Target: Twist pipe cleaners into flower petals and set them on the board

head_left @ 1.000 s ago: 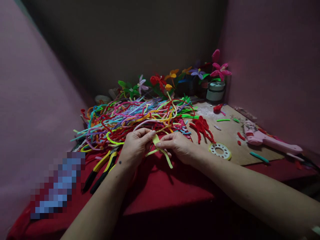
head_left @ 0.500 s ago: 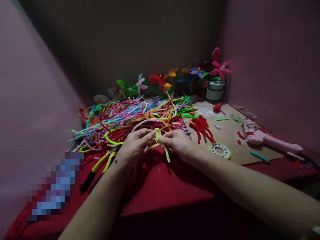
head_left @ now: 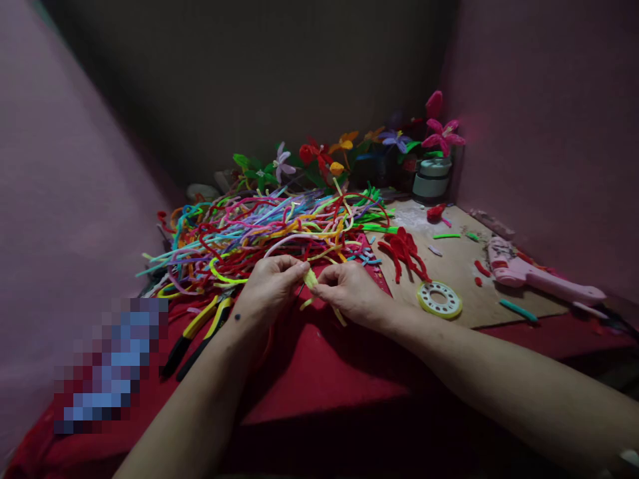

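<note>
Between my two hands is a pale yellow pipe cleaner [head_left: 311, 277], bent into a small folded shape with loose ends hanging below. My left hand [head_left: 273, 283] pinches its upper left side with thumb and forefinger. From the other side, my right hand [head_left: 349, 287] grips its lower part, and the fingers hide some of it. Just beyond my hands lies a large heap of many-coloured pipe cleaners [head_left: 259, 229]. Pliers with yellow and black handles [head_left: 200, 332] rest beside my left forearm.
On the brown board [head_left: 479, 266] at right lie a red pipe-cleaner piece [head_left: 403, 253], a roll of tape [head_left: 439, 301], a pink glue gun [head_left: 544, 276] and scraps. Pipe-cleaner flowers [head_left: 314, 156] and a jar [head_left: 431, 181] stand behind. A red cloth [head_left: 319, 379] covers the table.
The yellow piece has tilted, and more of it is now covered by my fingers. Its hanging end shows less below my right hand. Both hands stay in nearly the same place.
</note>
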A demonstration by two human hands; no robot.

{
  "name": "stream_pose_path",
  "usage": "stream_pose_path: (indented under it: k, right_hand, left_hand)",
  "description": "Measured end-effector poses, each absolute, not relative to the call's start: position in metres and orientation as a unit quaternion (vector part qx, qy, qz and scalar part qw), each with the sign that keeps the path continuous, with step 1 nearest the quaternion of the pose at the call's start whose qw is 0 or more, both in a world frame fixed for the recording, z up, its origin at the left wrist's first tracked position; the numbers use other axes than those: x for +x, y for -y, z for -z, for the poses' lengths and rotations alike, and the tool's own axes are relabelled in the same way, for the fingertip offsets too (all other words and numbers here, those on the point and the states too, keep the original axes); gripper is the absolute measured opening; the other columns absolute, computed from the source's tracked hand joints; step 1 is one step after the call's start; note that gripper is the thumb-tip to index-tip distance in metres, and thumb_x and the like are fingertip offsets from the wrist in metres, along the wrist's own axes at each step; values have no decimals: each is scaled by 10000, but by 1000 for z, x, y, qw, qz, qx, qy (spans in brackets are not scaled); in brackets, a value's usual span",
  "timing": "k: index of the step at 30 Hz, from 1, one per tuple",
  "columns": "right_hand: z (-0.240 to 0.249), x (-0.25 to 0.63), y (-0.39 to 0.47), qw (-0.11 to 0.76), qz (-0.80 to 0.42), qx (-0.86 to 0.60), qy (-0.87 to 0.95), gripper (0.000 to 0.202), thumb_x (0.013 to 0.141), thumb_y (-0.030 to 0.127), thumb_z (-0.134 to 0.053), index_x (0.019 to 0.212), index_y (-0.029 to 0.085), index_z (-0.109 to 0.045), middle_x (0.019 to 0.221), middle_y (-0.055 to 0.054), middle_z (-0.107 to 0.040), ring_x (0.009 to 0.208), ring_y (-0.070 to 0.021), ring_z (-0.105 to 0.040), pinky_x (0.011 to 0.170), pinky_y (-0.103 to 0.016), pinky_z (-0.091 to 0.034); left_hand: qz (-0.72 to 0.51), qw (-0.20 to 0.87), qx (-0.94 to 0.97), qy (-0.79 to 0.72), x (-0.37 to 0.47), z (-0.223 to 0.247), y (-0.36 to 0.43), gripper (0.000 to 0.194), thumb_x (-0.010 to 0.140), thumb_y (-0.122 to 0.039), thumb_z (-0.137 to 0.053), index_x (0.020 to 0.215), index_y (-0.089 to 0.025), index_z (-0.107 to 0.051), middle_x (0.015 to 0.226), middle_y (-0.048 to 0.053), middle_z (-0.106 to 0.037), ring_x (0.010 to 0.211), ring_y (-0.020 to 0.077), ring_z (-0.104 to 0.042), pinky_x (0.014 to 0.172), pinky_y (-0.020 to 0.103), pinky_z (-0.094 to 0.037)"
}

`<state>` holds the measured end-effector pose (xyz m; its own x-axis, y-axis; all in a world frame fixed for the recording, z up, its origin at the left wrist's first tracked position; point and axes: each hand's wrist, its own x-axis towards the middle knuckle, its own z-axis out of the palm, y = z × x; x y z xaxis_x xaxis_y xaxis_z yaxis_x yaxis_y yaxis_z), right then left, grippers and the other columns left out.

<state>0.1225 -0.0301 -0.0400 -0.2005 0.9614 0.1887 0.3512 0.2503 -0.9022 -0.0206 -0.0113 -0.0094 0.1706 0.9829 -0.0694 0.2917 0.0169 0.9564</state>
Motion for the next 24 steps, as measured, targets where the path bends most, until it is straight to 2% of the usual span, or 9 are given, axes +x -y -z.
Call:
stream_pose_path:
  k: [3, 6, 11, 16, 20, 24]
  right_hand:
    - [40, 122, 31, 397, -400, -486, 668, 216, 704, 192, -538, 497, 129, -529, 446, 37, -437, 436, -50, -350, 456, -212, -252]
    - [39, 123, 31, 401, -497, -471, 608, 224, 691, 234, -565, 496, 137, -514, 429, 44, -418, 398, -49, -330, 415, -212, -239]
    - [45, 128, 24, 471, -593, -424, 497, 218, 685, 293, -592, 541, 143, -530, 438, 44, -425, 372, -52, -320, 388, -217, -227]
    - [47, 131, 18, 493, -648, -392, 427, 195, 652, 310, -626, 600, 129, -574, 473, 22, -471, 387, -63, -362, 399, -226, -252]
    - [45, 132, 19, 482, -642, -393, 448, 170, 630, 286, -647, 590, 132, -586, 474, 25, -482, 388, -60, -365, 401, -227, -251]
    - [46, 131, 19, 493, -575, -442, 480, 148, 605, 241, -651, 538, 144, -560, 461, 43, -464, 391, -56, -355, 405, -224, -237]
  left_hand:
    - [-357, 474, 590, -548, -17, 11, 12, 274, 652, -387, -625, 598, -133, -536, 425, -53, -419, 351, 43, -322, 367, 180, -212]
    - [-362, 481, 584, -545, -18, 11, 10, 286, 661, -407, -624, 617, -139, -532, 432, -54, -415, 354, 50, -337, 370, 181, -221]
    - [-350, 490, 607, -518, -28, 9, 6, 342, 688, -484, -603, 714, -145, -569, 469, -48, -435, 375, 45, -325, 376, 175, -205]
    - [-269, 488, 644, -524, -26, 4, 10, 287, 645, -399, -663, 658, -126, -575, 466, -44, -422, 384, 38, -301, 377, 177, -190]
    - [-281, 490, 634, -528, -23, 3, 11, 271, 664, -389, -631, 627, -132, -554, 451, -46, -412, 375, 43, -292, 377, 184, -184]
    - [-289, 454, 660, -524, -19, 8, 14, 275, 691, -380, -588, 562, -149, -513, 433, -51, -395, 371, 50, -283, 385, 196, -200]
